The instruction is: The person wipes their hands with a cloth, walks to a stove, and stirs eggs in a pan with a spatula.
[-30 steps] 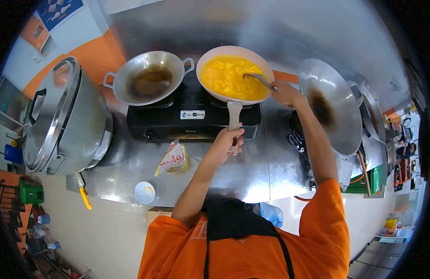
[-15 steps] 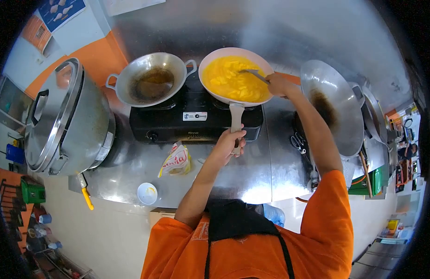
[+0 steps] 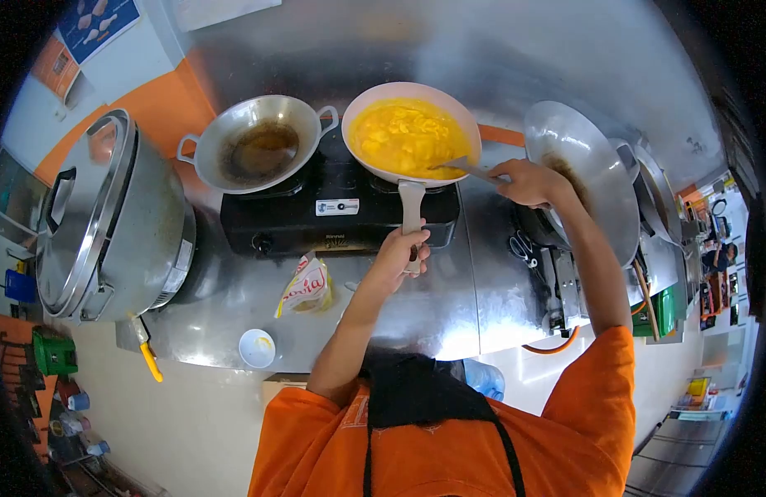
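Observation:
My left hand [image 3: 401,253] is wrapped round the beige handle of a pale frying pan [image 3: 467,124], which sits on the right side of a black gas stove [image 3: 300,224]. Soft yellow scrambled egg [image 3: 408,132] fills the pan, partly set into folds and still wet around them. In my right hand [image 3: 528,182] is a grey spatula [image 3: 476,171], its blade in the egg at the pan's lower right edge. To the left, a two-handled wok [image 3: 209,153] with brown oily liquid at its bottom stands on the stove.
A large lidded rice cooker [image 3: 142,224] stands left, with a yellow-handled knife [image 3: 150,358] over the counter edge. A plastic pouch [image 3: 306,286] and small white bowl [image 3: 257,349] sit in front. On the right are a big wok [image 3: 611,190] and scissors [image 3: 523,247].
My right hand has drawn the spatula from the middle of the egg toward the pan's lower right edge. The egg has shifted and looks more folded. My left hand keeps its hold.

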Motion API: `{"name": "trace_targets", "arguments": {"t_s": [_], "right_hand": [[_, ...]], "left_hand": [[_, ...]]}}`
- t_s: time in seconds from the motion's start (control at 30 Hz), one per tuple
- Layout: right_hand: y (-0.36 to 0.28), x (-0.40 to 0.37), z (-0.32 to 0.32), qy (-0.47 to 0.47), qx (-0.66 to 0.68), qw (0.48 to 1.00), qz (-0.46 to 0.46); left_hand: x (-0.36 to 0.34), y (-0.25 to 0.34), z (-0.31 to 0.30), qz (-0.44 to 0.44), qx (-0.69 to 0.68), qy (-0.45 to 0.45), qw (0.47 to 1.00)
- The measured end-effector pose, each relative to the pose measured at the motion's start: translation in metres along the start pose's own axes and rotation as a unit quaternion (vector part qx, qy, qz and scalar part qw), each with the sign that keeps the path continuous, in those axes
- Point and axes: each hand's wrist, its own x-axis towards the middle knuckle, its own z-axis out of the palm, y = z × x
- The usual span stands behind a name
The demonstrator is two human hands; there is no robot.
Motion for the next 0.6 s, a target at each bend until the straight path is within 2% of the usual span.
{"name": "trace_targets", "arguments": {"t_s": [0.1, 0.2, 0.3, 0.4, 0.6], "right_hand": [[-0.025, -0.007, -0.002, -0.041, 0.008, 0.999, 0.012], [-0.024, 0.006, 0.016, -0.004, 0.016, 0.997, -0.078], [-0.014, 0.033, 0.049, 0.169, -0.043, 0.955, -0.238], [-0.052, 0.035, 0.032, 0.043, -0.002, 0.993, -0.111], [-0.073, 0.092, 0.032, 0.076, -0.042, 0.993, -0.084]], "left_hand": [[0.000, 0.000, 0.000, 0.000, 0.001, 0.000, 1.000], [0.000, 0.001, 0.000, 0.002, 0.001, -0.002, 1.000], [0.000, 0.002, -0.001, -0.002, -0.001, -0.004, 1.000], [0.000, 0.000, -0.001, -0.005, -0.009, -0.011, 1.000], [0.000, 0.003, -0.001, -0.014, 0.006, -0.010, 1.000]]}}
